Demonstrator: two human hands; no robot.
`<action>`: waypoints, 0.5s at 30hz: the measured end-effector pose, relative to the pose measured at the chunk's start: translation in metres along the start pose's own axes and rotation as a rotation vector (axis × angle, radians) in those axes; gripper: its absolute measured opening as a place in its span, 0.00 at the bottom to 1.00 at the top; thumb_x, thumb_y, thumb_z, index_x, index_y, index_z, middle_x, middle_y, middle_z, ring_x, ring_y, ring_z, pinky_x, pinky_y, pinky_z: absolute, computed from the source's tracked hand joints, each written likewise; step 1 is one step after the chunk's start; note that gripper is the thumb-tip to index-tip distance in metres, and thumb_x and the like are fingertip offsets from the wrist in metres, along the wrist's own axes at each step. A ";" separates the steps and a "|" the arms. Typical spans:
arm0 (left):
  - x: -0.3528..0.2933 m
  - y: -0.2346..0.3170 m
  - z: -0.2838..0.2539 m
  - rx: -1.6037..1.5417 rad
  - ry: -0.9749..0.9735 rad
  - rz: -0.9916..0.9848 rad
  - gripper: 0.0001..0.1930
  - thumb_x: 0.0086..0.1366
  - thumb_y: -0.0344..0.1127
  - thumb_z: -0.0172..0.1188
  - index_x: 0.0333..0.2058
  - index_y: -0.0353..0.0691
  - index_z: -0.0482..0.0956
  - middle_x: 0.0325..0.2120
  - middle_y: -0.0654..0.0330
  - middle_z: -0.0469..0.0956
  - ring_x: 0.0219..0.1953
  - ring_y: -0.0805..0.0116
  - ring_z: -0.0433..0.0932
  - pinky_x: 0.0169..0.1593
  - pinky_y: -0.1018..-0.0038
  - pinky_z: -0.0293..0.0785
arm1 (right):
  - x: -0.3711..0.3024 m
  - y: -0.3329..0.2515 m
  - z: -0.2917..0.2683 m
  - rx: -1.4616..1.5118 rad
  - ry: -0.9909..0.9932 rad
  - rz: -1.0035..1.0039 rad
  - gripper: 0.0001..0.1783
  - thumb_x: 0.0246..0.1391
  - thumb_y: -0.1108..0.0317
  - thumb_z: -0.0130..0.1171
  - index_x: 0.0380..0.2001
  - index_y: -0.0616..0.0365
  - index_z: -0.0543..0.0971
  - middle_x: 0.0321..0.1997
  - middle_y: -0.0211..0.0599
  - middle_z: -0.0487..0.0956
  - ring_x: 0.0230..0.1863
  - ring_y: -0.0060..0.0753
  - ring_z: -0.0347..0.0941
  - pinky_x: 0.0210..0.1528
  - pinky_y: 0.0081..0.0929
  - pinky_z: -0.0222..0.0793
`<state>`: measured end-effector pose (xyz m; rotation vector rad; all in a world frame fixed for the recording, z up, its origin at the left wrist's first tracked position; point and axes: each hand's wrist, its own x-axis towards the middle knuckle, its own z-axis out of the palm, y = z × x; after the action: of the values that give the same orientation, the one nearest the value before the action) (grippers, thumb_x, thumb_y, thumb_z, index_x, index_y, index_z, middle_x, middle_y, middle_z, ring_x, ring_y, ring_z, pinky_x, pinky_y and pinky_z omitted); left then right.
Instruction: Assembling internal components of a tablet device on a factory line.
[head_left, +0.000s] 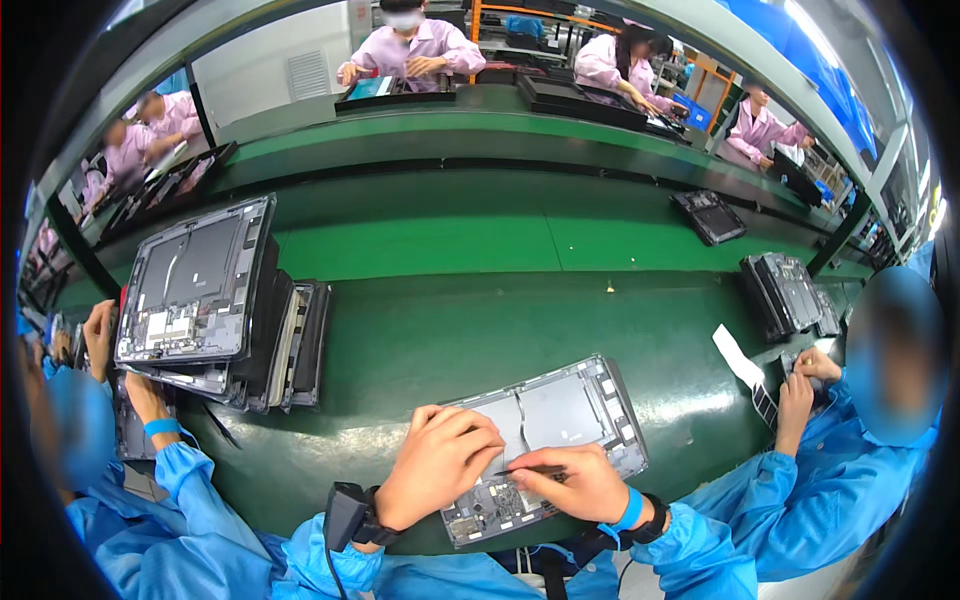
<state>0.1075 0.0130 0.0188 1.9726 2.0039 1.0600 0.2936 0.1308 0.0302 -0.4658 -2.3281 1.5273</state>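
An opened tablet lies in front of me on the green bench, its inner side up. A large dark battery area fills its far part, with a ribbon cable running across it and a circuit board at the near edge. My left hand is over the tablet's left side, fingers curled and fingertips pressed together near the board; what they hold, if anything, is hidden. From the right, my right hand pinches a thin dark tool whose tip reaches the board beside the cable's near end.
A leaning stack of opened tablets stands at my left, beside a co-worker's hand. More tablets are stacked at the right, near another co-worker's hands and a white strip. A single unit lies at the far right.
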 end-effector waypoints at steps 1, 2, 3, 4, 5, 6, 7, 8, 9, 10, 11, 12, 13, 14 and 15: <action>0.001 0.002 0.005 -0.006 0.010 -0.007 0.04 0.59 0.35 0.65 0.33 0.46 0.84 0.38 0.68 0.79 0.44 0.68 0.76 0.51 0.68 0.63 | -0.001 0.001 0.001 -0.008 -0.011 0.002 0.09 0.56 0.71 0.65 0.39 0.63 0.83 0.32 0.42 0.84 0.28 0.27 0.82 0.33 0.24 0.78; 0.003 0.002 0.010 0.062 0.048 -0.012 0.04 0.59 0.35 0.65 0.33 0.46 0.84 0.39 0.68 0.79 0.44 0.68 0.76 0.51 0.68 0.63 | -0.001 0.001 0.001 -0.028 -0.021 -0.026 0.09 0.56 0.71 0.66 0.39 0.63 0.83 0.32 0.42 0.84 0.29 0.27 0.82 0.33 0.24 0.78; 0.003 0.003 0.014 0.131 0.085 -0.018 0.04 0.59 0.35 0.64 0.34 0.47 0.84 0.40 0.69 0.79 0.45 0.68 0.76 0.52 0.68 0.63 | -0.001 0.001 0.000 -0.047 -0.032 -0.055 0.09 0.56 0.71 0.66 0.39 0.62 0.83 0.31 0.41 0.84 0.29 0.27 0.82 0.33 0.24 0.78; 0.003 0.003 0.013 0.148 0.077 0.021 0.05 0.57 0.34 0.66 0.34 0.45 0.83 0.41 0.65 0.78 0.46 0.64 0.75 0.51 0.65 0.64 | -0.001 0.001 -0.002 -0.070 -0.034 -0.061 0.09 0.56 0.72 0.66 0.39 0.62 0.83 0.31 0.40 0.84 0.29 0.27 0.82 0.33 0.24 0.78; 0.003 0.006 0.010 0.146 0.080 0.017 0.05 0.57 0.34 0.66 0.34 0.45 0.83 0.41 0.65 0.78 0.46 0.64 0.75 0.51 0.65 0.64 | -0.002 0.003 -0.001 -0.072 -0.040 -0.060 0.09 0.56 0.72 0.66 0.39 0.62 0.83 0.31 0.40 0.84 0.29 0.27 0.82 0.33 0.24 0.78; 0.001 0.012 0.003 0.078 0.197 -0.006 0.06 0.56 0.33 0.66 0.34 0.45 0.83 0.40 0.63 0.78 0.46 0.61 0.75 0.50 0.64 0.66 | -0.005 0.007 0.001 -0.003 0.010 -0.014 0.09 0.56 0.72 0.66 0.40 0.62 0.83 0.31 0.39 0.84 0.29 0.26 0.82 0.33 0.24 0.78; 0.002 0.013 0.001 -0.004 0.307 -0.018 0.07 0.55 0.32 0.67 0.34 0.44 0.83 0.40 0.61 0.78 0.46 0.59 0.75 0.49 0.62 0.67 | -0.008 0.010 -0.001 0.060 0.076 0.040 0.09 0.56 0.72 0.66 0.40 0.62 0.83 0.31 0.39 0.83 0.29 0.25 0.82 0.33 0.23 0.78; -0.007 0.009 -0.003 0.051 0.389 0.001 0.09 0.52 0.31 0.68 0.34 0.42 0.82 0.39 0.58 0.77 0.43 0.55 0.75 0.47 0.61 0.69 | -0.009 0.012 -0.002 0.063 0.077 0.043 0.09 0.56 0.72 0.66 0.40 0.62 0.83 0.31 0.39 0.83 0.29 0.25 0.82 0.33 0.23 0.78; -0.016 0.011 -0.007 0.050 0.384 0.001 0.09 0.52 0.31 0.68 0.34 0.42 0.82 0.39 0.58 0.77 0.43 0.55 0.75 0.47 0.61 0.69 | -0.011 0.014 -0.004 0.068 0.060 0.035 0.09 0.56 0.72 0.65 0.40 0.62 0.83 0.31 0.38 0.83 0.30 0.24 0.82 0.33 0.23 0.78; -0.027 0.017 -0.014 0.065 0.332 -0.041 0.09 0.52 0.31 0.68 0.34 0.43 0.82 0.37 0.59 0.76 0.42 0.55 0.74 0.46 0.62 0.69 | -0.012 0.014 -0.003 0.073 0.042 0.027 0.09 0.57 0.72 0.65 0.40 0.62 0.83 0.31 0.38 0.83 0.30 0.24 0.82 0.33 0.22 0.77; -0.033 0.021 -0.017 0.079 0.278 -0.081 0.10 0.52 0.31 0.69 0.34 0.43 0.82 0.36 0.60 0.76 0.41 0.56 0.74 0.45 0.63 0.69 | -0.012 0.013 -0.002 0.076 0.042 0.031 0.09 0.57 0.72 0.65 0.40 0.62 0.83 0.31 0.38 0.83 0.30 0.24 0.82 0.33 0.22 0.77; -0.033 0.025 -0.016 0.100 0.224 -0.080 0.12 0.52 0.34 0.70 0.36 0.44 0.81 0.34 0.61 0.74 0.39 0.57 0.73 0.46 0.64 0.68 | -0.011 0.012 -0.002 0.064 0.001 0.049 0.08 0.57 0.72 0.65 0.40 0.62 0.83 0.31 0.38 0.83 0.30 0.23 0.82 0.32 0.22 0.77; -0.034 0.026 -0.014 0.101 0.224 -0.083 0.12 0.52 0.34 0.70 0.36 0.44 0.81 0.34 0.61 0.74 0.39 0.57 0.73 0.46 0.64 0.68 | -0.009 0.011 -0.002 0.050 -0.046 0.063 0.08 0.57 0.72 0.65 0.40 0.61 0.83 0.31 0.39 0.83 0.31 0.23 0.82 0.32 0.21 0.77; -0.035 0.026 -0.010 0.113 0.148 -0.079 0.13 0.52 0.34 0.69 0.37 0.44 0.81 0.34 0.61 0.74 0.40 0.57 0.73 0.46 0.64 0.67 | -0.007 0.009 -0.001 0.051 -0.050 0.063 0.08 0.57 0.72 0.65 0.40 0.61 0.83 0.31 0.39 0.83 0.31 0.23 0.82 0.32 0.21 0.77; -0.037 0.026 -0.007 0.125 0.073 -0.074 0.13 0.53 0.35 0.69 0.38 0.45 0.80 0.34 0.61 0.74 0.40 0.58 0.72 0.46 0.65 0.67 | -0.005 0.005 0.000 -0.007 -0.061 -0.001 0.08 0.56 0.73 0.65 0.40 0.62 0.83 0.30 0.38 0.84 0.31 0.24 0.82 0.32 0.20 0.77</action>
<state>0.1302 -0.0264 0.0243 1.9274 2.2140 1.0281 0.2983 0.1310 0.0249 -0.4251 -2.3803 1.5537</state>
